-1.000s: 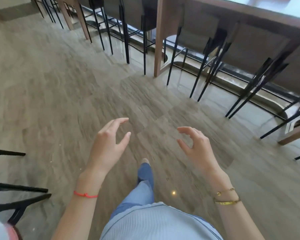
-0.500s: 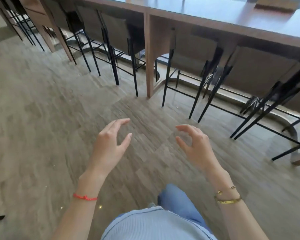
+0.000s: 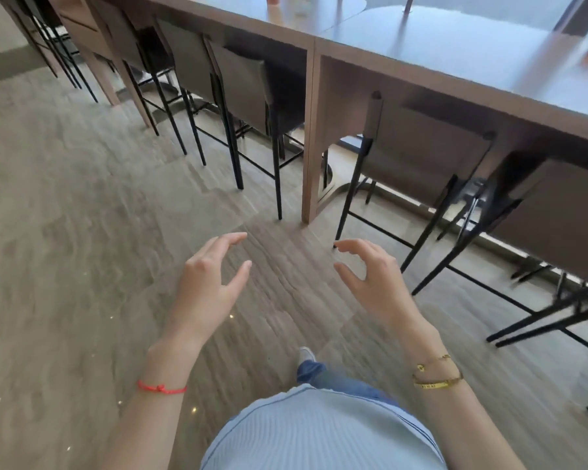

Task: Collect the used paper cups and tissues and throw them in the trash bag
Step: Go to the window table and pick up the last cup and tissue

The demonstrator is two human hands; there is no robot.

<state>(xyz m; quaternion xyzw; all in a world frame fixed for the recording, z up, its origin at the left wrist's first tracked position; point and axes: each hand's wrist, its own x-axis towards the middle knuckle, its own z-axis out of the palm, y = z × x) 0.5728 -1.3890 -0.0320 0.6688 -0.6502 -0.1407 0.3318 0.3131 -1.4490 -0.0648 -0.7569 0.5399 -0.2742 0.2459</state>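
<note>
Left hand and right hand hover mid-frame, fingers loosely curved, holding nothing. Table fills the upper right.

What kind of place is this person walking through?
Probably a café or shared lounge: a long wooden counter table runs along a window, a row of tall black-legged stools is tucked under it, and the floor is wood-look. Both hands hold nothing.

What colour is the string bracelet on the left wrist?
Red string bracelet, clearest in the head view.
</note>
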